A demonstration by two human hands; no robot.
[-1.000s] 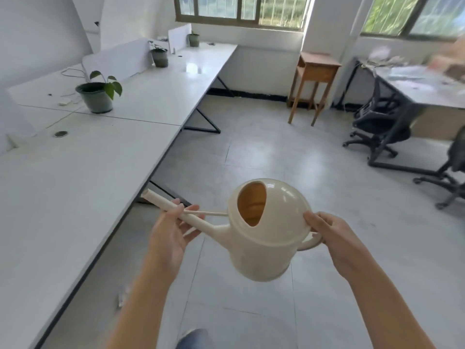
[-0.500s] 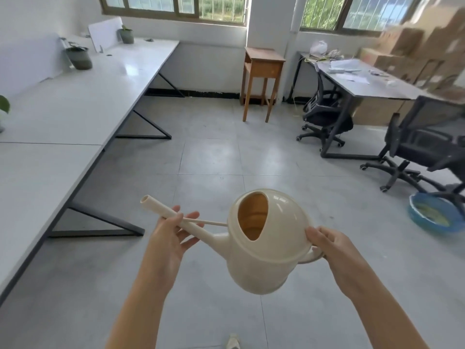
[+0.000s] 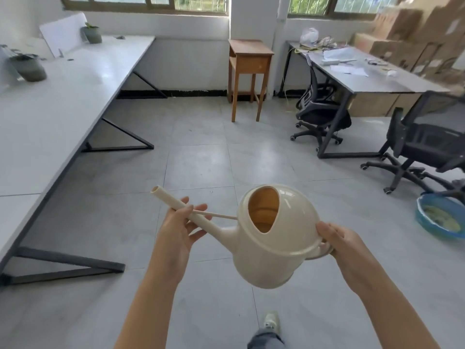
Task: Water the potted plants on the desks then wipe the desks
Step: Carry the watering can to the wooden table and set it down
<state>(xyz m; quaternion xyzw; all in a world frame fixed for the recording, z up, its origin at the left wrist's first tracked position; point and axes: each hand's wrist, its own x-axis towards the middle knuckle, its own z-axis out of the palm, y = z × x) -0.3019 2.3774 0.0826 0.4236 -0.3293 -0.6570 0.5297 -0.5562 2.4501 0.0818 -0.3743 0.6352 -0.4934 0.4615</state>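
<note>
watering can carried spout-up: right hand curled round handle bears weight; left hand, fingers loosely curled, steadies spout, likely against spilling; potted plant well apart.

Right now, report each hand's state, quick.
Left hand: holding the watering can by its spout.
Right hand: gripping the can's handle.

Through the head camera I see two bare forearms entering from the bottom edge, each ending in a bare hand: the left hand and the right hand. Between them, low down, are a faded blue-grey denim trouser leg and a pale whitish sneaker.
</note>
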